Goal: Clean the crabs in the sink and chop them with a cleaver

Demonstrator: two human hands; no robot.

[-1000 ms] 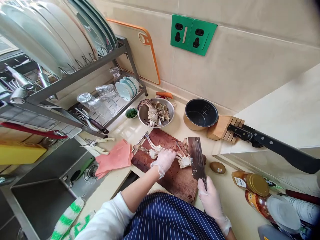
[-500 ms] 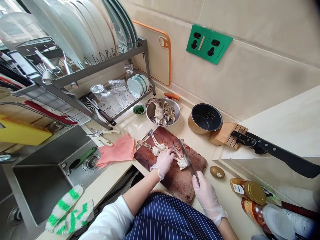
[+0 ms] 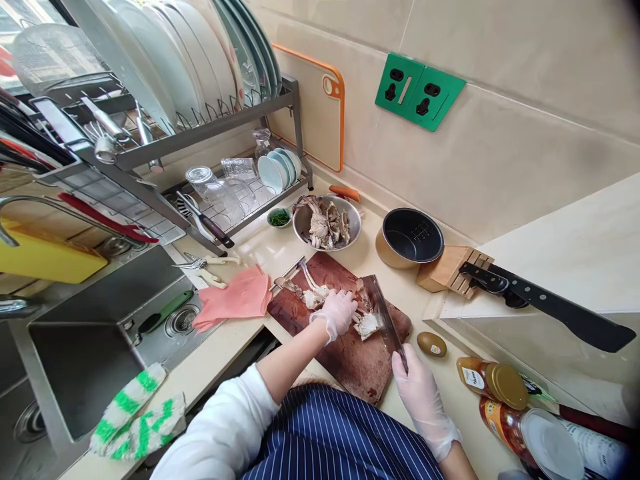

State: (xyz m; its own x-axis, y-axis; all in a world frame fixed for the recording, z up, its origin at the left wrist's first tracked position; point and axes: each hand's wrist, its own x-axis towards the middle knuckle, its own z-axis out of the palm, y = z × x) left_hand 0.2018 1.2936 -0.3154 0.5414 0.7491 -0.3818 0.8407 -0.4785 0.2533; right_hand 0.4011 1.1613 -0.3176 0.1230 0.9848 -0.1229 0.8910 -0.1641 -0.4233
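Observation:
On the reddish-brown cutting board lie pale crab-like pieces with thin legs, and a second whitish piece further left. My left hand, in a clear glove, is on the pieces between these two, fingers bent and pressed together; what they grip is hidden. My right hand, gloved too, is wrapped round the handle of a wide-bladed knife. The blade stands just right of the pale pieces. Behind the board, a metal bowl holds greyish shell and leg pieces.
A black-lined pot and knife block stand behind right. A brown oval fruit and jars are at the right. Left are pink gloves, a sink and a dish rack. A small green-filled bowl sits behind.
My left hand has moved slightly right and up, closer to the cut pieces. The knife in my right hand has shifted a little right, with its blade more visible.

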